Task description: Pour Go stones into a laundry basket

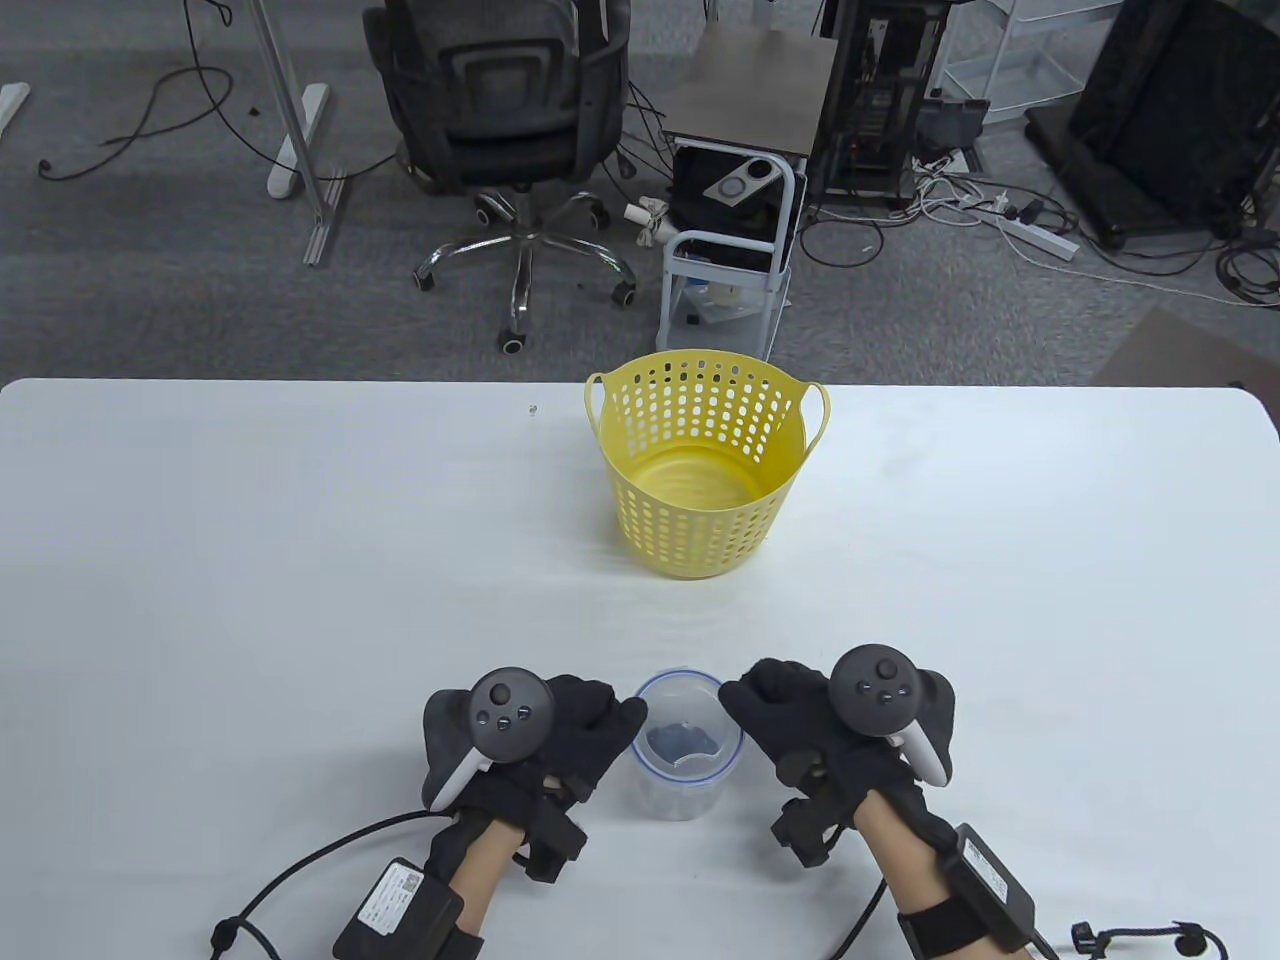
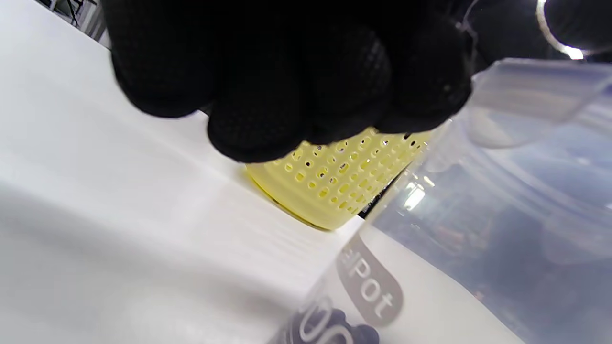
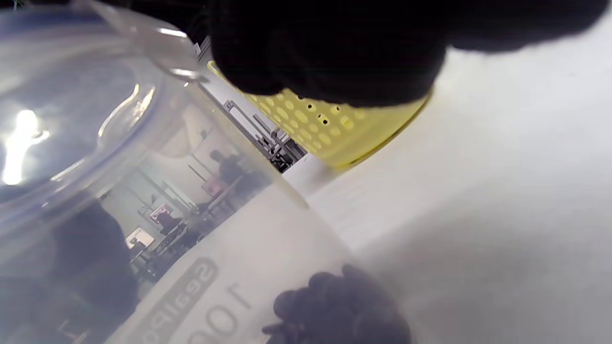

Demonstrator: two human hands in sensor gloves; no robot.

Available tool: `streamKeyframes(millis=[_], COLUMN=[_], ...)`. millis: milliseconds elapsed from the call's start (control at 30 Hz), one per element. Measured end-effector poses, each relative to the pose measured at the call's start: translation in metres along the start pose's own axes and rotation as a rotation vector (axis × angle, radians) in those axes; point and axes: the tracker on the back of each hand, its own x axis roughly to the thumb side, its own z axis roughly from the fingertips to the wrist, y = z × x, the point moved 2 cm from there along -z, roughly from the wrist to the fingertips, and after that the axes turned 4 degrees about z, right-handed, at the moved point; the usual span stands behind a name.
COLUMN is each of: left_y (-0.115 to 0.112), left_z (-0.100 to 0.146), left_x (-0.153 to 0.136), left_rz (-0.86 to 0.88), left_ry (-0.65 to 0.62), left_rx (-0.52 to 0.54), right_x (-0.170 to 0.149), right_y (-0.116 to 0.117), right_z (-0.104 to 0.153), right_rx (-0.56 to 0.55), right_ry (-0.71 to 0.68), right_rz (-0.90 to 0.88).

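A clear plastic container [image 1: 688,745] with a lid stands near the table's front edge, with dark Go stones [image 1: 682,742] in its bottom. The stones also show through its wall in the right wrist view [image 3: 339,306]. The yellow perforated laundry basket [image 1: 708,470] stands upright and empty at the middle back. My left hand [image 1: 540,735] is at the container's left and my right hand [image 1: 810,720] at its right. Both have curled fingers at the lid's rim. Whether they grip it is hidden. The container fills the left wrist view [image 2: 478,215], with the basket [image 2: 334,181] behind.
The white table [image 1: 250,560] spreads wide on both sides of the basket. A small speck [image 1: 531,409] lies at the back left. An office chair [image 1: 500,130] and a cart [image 1: 730,250] stand on the floor beyond the far edge.
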Motion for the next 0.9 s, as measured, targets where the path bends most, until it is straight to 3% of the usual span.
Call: streamKeyframes(millis=[200,333,400,500,633,733,767,800,833,900], left_y=[-0.007,-0.008,-0.007,-0.009,-0.015,-0.019,-0.009,-0.009,-0.008,-0.009], left_z=[-0.007,-0.018,-0.024,-0.029,-0.026,-0.024,-0.022,-0.022,-0.021,-0.019], left_x=[0.0,-0.005,-0.007,-0.007,-0.011,-0.01,-0.009,-0.004,-0.004,-0.006], left_rz=[0.023,0.094,0.103,0.134,0.145,0.177,0.188,0.166,0.137,0.154], left_ry=[0.056,0.128,0.168,0.21,0.163,0.175,0.142,0.171,0.137,0.123], left_rx=[-0.045,-0.191,-0.343,-0.461,-0.405,-0.419,-0.373,-0.257,-0.205,-0.2], right_x=[0.002,0.005,0.005,0.004,0.004,0.005,0.004,0.004,0.004,0.004], right_y=[0.008,0.009,0.01,0.01,0.01,0.006,0.005,0.005,0.005,0.006], right_z=[-0.004,-0.004,-0.005,-0.005,-0.007,-0.006,-0.005,-0.005,-0.005,-0.003], right_rx=[0.066,0.076,0.078,0.088,0.086,0.001,0.006,0.043,0.034,0.03], right_ry=[-0.064,-0.075,-0.076,-0.074,-0.075,-0.094,-0.061,-0.05,-0.05,-0.041], right_rz=[-0.033,-0.023,-0.022,-0.033,-0.045,-0.071,-0.054,-0.05,-0.064,-0.05])
